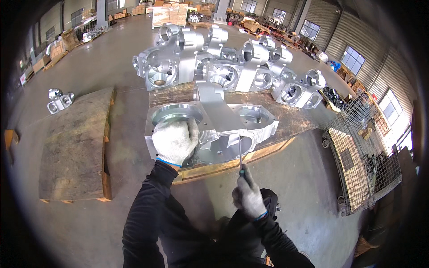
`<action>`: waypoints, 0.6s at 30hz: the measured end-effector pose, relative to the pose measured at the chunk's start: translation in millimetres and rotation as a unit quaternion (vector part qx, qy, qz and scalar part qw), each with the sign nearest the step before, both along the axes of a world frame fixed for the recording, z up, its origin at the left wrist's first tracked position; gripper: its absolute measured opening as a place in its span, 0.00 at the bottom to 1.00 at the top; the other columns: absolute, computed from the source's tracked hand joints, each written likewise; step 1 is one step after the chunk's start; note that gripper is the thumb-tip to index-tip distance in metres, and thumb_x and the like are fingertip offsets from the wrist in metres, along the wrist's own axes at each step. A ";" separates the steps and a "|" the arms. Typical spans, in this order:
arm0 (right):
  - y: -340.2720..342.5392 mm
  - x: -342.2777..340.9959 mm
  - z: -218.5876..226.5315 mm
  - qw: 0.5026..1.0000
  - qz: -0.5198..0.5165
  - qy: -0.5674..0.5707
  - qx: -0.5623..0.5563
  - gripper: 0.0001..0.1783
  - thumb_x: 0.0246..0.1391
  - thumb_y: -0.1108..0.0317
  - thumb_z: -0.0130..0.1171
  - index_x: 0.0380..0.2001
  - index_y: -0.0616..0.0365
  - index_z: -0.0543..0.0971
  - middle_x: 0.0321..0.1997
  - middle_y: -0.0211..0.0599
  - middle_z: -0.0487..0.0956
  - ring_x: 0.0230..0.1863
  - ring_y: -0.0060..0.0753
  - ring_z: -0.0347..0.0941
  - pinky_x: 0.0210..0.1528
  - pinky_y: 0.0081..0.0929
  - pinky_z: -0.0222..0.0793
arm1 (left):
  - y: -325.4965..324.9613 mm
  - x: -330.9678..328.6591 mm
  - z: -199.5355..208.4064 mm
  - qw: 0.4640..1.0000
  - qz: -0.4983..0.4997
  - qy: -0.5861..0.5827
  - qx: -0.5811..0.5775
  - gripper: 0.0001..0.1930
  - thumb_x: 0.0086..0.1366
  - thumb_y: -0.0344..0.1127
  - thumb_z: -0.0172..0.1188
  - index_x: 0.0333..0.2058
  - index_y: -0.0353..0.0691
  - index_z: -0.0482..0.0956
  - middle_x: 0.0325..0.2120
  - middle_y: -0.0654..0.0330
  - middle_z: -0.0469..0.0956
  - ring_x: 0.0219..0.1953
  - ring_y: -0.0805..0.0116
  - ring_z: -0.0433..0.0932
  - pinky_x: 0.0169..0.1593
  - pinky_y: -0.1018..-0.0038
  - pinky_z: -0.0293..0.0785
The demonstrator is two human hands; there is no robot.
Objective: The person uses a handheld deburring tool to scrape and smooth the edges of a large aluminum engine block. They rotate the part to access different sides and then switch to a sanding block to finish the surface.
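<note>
A silvery machined metal casting (214,109) with large round bores lies at the near edge of a wooden pallet. My left hand (175,140), in a white knit glove, is closed over the casting's near left side by the big bore; its fingertips are partly hidden. Lower right, my gloved right hand (250,194) is wrapped round the dark handle of a slim, straight metal tool (240,152). The tool stands nearly upright in the picture. Its tip reaches the casting's near middle edge, where I cannot tell whether it touches.
Several similar castings (178,58) crowd the back of the pallet (281,118). Another wooden pallet (76,147) stands to the left, with a small casting (60,101) on the floor behind it. A wheeled wire-mesh cage (362,161) is at the right.
</note>
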State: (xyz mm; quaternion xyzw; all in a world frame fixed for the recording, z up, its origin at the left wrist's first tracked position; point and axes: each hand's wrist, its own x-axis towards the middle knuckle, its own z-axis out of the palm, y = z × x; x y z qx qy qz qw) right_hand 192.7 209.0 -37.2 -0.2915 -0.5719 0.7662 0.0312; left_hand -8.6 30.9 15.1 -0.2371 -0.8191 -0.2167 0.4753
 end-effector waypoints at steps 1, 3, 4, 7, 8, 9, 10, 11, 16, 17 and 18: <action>-2.9 -3.9 2.6 0.999 -0.036 0.008 -0.010 0.36 0.76 0.65 0.51 0.82 0.46 0.55 0.21 0.20 0.65 0.18 0.15 0.62 0.21 0.20 0.60 | 0.4 0.2 -0.7 1.000 -0.004 -0.003 -0.002 0.18 0.68 0.42 0.63 0.18 0.43 0.82 0.15 0.53 0.78 0.18 0.49 0.78 0.28 0.56 0.76; 0.1 -10.8 10.4 1.000 0.022 0.003 0.005 0.37 0.76 0.62 0.49 0.83 0.40 0.52 0.22 0.24 0.63 0.17 0.20 0.61 0.18 0.22 0.57 | 0.2 0.5 -1.0 1.000 -0.001 0.003 -0.004 0.18 0.67 0.42 0.63 0.19 0.43 0.82 0.16 0.52 0.78 0.19 0.49 0.79 0.29 0.56 0.77; 3.7 -11.2 12.1 0.998 0.025 0.047 0.026 0.37 0.75 0.60 0.51 0.83 0.45 0.55 0.23 0.22 0.67 0.20 0.17 0.62 0.22 0.21 0.61 | 0.4 0.3 -1.0 1.000 0.001 0.002 -0.009 0.17 0.67 0.42 0.63 0.19 0.42 0.82 0.16 0.52 0.78 0.19 0.49 0.79 0.29 0.56 0.77; 13.7 -12.2 6.0 0.994 0.031 0.097 0.034 0.39 0.75 0.59 0.50 0.83 0.43 0.51 0.23 0.28 0.66 0.17 0.21 0.60 0.18 0.23 0.55 | 0.7 0.5 -1.6 1.000 0.001 0.009 -0.003 0.19 0.67 0.43 0.63 0.17 0.43 0.80 0.15 0.52 0.77 0.18 0.48 0.78 0.28 0.54 0.77; 13.2 -6.0 -0.1 0.997 0.032 0.058 0.025 0.38 0.75 0.59 0.50 0.83 0.43 0.52 0.23 0.27 0.66 0.17 0.21 0.60 0.18 0.22 0.54 | 0.8 0.9 -2.2 1.000 0.000 0.019 0.001 0.21 0.67 0.44 0.64 0.15 0.44 0.79 0.14 0.53 0.77 0.17 0.49 0.77 0.27 0.55 0.76; 12.8 0.4 -5.7 0.998 0.012 0.056 0.040 0.38 0.75 0.60 0.49 0.83 0.42 0.52 0.23 0.26 0.65 0.17 0.21 0.60 0.18 0.22 0.53 | 1.1 0.0 -2.1 1.000 0.007 0.024 0.003 0.22 0.67 0.45 0.64 0.13 0.45 0.77 0.13 0.54 0.76 0.16 0.50 0.77 0.26 0.55 0.75; 7.9 3.4 -12.3 1.000 -0.011 0.001 0.003 0.37 0.76 0.62 0.48 0.83 0.40 0.53 0.23 0.23 0.62 0.17 0.20 0.59 0.18 0.21 0.52 | 0.8 0.9 -2.9 0.999 0.012 -0.025 -0.018 0.17 0.69 0.43 0.62 0.22 0.42 0.82 0.18 0.51 0.79 0.21 0.47 0.79 0.31 0.54 0.78; 5.3 3.5 -15.6 0.998 -0.016 0.022 -0.056 0.36 0.76 0.63 0.48 0.82 0.40 0.54 0.23 0.22 0.60 0.17 0.19 0.60 0.18 0.21 0.53 | 1.3 0.0 -2.4 1.000 0.010 -0.015 -0.017 0.18 0.68 0.43 0.63 0.20 0.43 0.81 0.16 0.52 0.78 0.19 0.47 0.79 0.29 0.54 0.77; 1.5 -11.4 -0.1 0.993 -0.004 0.107 0.040 0.38 0.74 0.59 0.52 0.83 0.42 0.54 0.28 0.28 0.72 0.20 0.20 0.65 0.21 0.23 0.60 | 2.9 -1.5 -0.7 1.000 -0.003 0.029 -0.003 0.20 0.67 0.44 0.64 0.17 0.44 0.80 0.14 0.53 0.76 0.17 0.49 0.77 0.27 0.54 0.75; 6.7 -17.9 8.1 0.991 -0.003 0.130 0.017 0.40 0.72 0.58 0.54 0.82 0.49 0.55 0.32 0.31 0.77 0.23 0.20 0.67 0.23 0.22 0.64 | 2.9 -1.5 -0.6 1.000 0.003 0.026 -0.006 0.19 0.67 0.44 0.64 0.17 0.44 0.80 0.14 0.53 0.77 0.17 0.49 0.77 0.27 0.54 0.75; 10.0 -13.9 14.9 0.993 0.011 0.117 -0.002 0.39 0.73 0.54 0.54 0.81 0.49 0.57 0.24 0.28 0.70 0.21 0.20 0.65 0.21 0.22 0.60 | 3.3 -0.4 -0.6 1.000 0.009 0.018 -0.011 0.19 0.67 0.43 0.64 0.17 0.44 0.80 0.15 0.53 0.77 0.17 0.49 0.77 0.27 0.54 0.75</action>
